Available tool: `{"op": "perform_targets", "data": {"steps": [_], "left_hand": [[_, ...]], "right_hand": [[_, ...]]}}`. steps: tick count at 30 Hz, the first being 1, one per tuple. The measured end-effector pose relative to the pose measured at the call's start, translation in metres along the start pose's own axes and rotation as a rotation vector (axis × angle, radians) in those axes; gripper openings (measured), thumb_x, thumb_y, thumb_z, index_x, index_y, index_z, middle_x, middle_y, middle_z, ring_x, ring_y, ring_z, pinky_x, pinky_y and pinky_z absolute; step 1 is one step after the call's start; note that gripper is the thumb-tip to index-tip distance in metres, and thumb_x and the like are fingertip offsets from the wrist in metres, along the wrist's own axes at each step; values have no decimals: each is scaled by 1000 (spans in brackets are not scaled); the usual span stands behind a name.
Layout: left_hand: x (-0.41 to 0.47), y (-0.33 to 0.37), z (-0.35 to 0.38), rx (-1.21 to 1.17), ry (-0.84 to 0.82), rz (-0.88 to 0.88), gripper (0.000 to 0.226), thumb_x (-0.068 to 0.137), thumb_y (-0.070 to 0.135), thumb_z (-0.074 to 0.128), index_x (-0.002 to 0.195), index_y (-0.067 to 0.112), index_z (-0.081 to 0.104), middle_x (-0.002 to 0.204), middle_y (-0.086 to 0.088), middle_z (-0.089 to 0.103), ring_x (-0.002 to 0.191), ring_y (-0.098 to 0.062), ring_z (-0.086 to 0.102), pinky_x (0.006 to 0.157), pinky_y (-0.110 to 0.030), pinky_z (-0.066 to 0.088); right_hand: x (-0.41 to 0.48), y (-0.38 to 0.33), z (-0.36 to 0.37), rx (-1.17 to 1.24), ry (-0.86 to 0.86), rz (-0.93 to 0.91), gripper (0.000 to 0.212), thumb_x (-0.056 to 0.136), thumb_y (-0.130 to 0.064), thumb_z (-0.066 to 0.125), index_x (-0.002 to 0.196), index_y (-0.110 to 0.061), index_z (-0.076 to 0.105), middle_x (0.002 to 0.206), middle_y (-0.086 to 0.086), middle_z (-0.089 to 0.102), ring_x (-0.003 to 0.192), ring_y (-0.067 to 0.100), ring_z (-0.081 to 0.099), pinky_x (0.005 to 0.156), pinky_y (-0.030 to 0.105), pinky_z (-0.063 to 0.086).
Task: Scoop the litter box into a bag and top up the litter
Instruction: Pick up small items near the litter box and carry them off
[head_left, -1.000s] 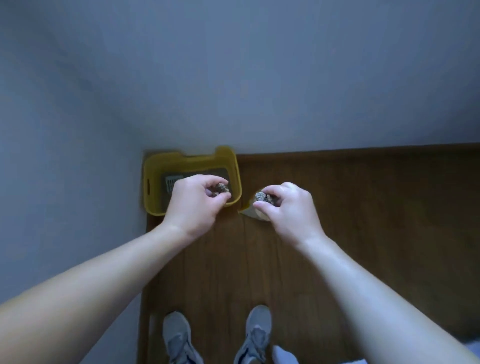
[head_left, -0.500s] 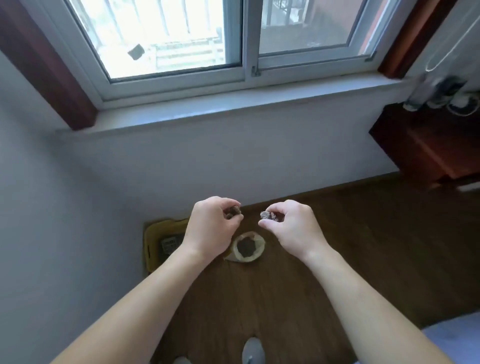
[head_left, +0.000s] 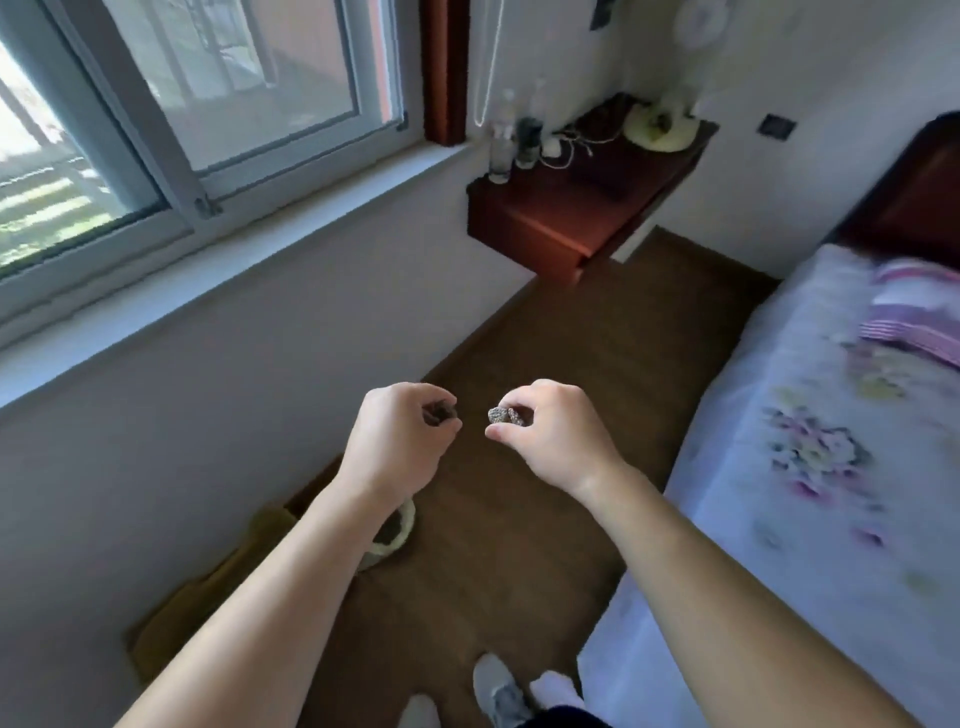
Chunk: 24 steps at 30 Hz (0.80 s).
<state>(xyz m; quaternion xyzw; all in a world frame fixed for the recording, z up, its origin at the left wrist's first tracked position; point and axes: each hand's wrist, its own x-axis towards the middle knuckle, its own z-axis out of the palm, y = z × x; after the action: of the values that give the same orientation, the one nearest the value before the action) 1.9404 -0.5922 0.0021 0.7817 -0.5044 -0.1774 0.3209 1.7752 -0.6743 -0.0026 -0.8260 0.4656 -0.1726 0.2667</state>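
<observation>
Left hand (head_left: 400, 434) pinches a small dark litter clump (head_left: 439, 414) between thumb and curled fingertips. Right hand (head_left: 553, 441) pinches a grey speckled litter clump (head_left: 506, 415) the same way. Both clumps hang well above and beyond the pale round-mouthed bag (head_left: 405, 527), which sits on the brown wooden floor (head_left: 519, 571), half hidden under the left forearm. Yellow plastic litter box (head_left: 218, 587) just beside the bag, on the wall side, blurred. Clumps likely light, gritty, crumbly. A narrow fingertip pinch across the widest part suits them, with gentle pressure; a harder squeeze risks breaking them and shedding grains short of the bag.
</observation>
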Motion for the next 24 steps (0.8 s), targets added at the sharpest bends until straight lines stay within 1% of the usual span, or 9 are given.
{"op": "perform_targets", "data": {"steps": [3,6,9,13,15,19,20,22,24], "left_hand": [[3,26,17,17,-112,155,20,85,23,77,104,23,77,99,7,74,82,-7,65,79,-22,56],[-5,55,36,26,-212,271,19,86,22,76,106,21,77,99,7,72,83,-6,65,71,-14,51],[-23,88,55,-20,-307,357,18,84,23,78,101,21,78,89,11,68,79,-5,64,68,-10,47],[-57,136,87,-49,-438,485,18,81,22,80,99,21,78,88,12,70,75,0,63,61,-2,42],[-80,164,107,-67,-514,528,15,81,20,79,96,22,78,85,9,72,69,-2,65,56,-5,47],[-140,224,156,-75,-677,629,2,82,14,76,84,15,76,72,2,71,60,-12,63,58,-30,54],[-157,238,170,-74,-711,655,2,82,14,75,84,13,76,70,1,71,56,-12,62,53,-30,54],[-191,268,198,-85,-764,690,6,84,14,74,88,15,77,70,7,69,52,-11,62,45,-23,49],[-230,299,224,-100,-810,730,10,85,14,74,94,15,77,72,12,67,48,-6,59,43,-17,44]], "right_hand": [[-33,20,-19,-25,119,129,21,79,-37,78,92,-21,77,84,-3,64,76,14,58,65,25,39],[-74,37,-40,-28,229,254,18,80,-37,78,89,-22,76,78,-6,58,72,13,56,60,23,40],[-123,54,-62,-19,306,381,16,80,-36,77,87,-22,76,78,-3,57,72,16,57,65,30,44],[-191,76,-93,50,407,515,13,80,-33,77,87,-22,75,84,1,63,77,18,60,71,32,48],[-229,89,-108,82,453,579,12,80,-31,78,85,-21,74,85,0,63,78,18,60,72,32,49],[-311,121,-138,92,563,717,13,80,-30,78,87,-20,75,88,1,64,81,19,61,74,32,49],[-334,130,-146,93,586,751,13,80,-30,78,88,-20,76,89,2,64,81,20,61,74,31,49],[-380,148,-161,84,615,813,13,80,-31,78,88,-21,75,89,1,63,82,19,60,72,29,47],[-427,167,-178,66,636,866,12,81,-32,77,86,-22,74,88,0,61,81,19,59,69,29,44]]}}
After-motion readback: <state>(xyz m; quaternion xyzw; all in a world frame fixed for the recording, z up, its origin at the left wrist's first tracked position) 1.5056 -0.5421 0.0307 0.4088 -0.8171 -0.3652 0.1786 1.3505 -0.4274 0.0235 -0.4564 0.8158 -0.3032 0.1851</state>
